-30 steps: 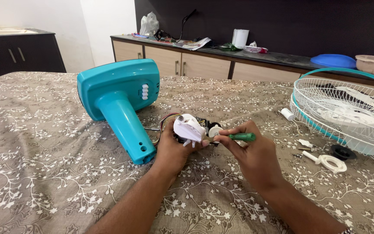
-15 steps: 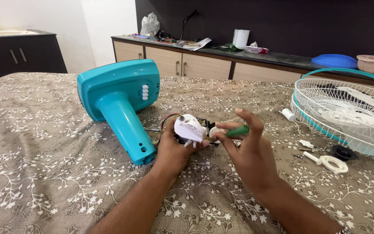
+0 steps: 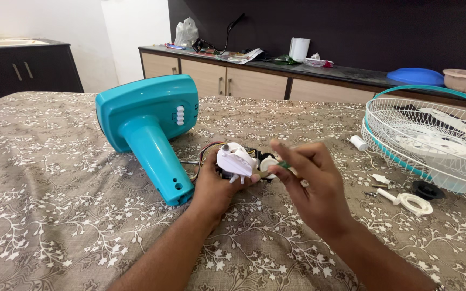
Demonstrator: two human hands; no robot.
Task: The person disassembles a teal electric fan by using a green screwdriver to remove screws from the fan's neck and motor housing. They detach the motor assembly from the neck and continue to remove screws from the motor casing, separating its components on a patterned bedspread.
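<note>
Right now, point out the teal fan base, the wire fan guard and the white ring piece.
teal fan base [image 3: 146, 110], head view, on its broad housing.
wire fan guard [image 3: 422, 137], head view, on its white wires.
white ring piece [image 3: 415, 203], head view, on the ring.

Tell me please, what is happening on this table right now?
A person is working on a taken-apart table fan. The left hand holds a small white motor part with coloured wires, and the right hand holds a green-handled screwdriver against it. The turquoise fan base lies on its side just to the left. The wire fan guard rests at the right edge, and a white ring piece lies loose on the patterned tablecloth.
</note>
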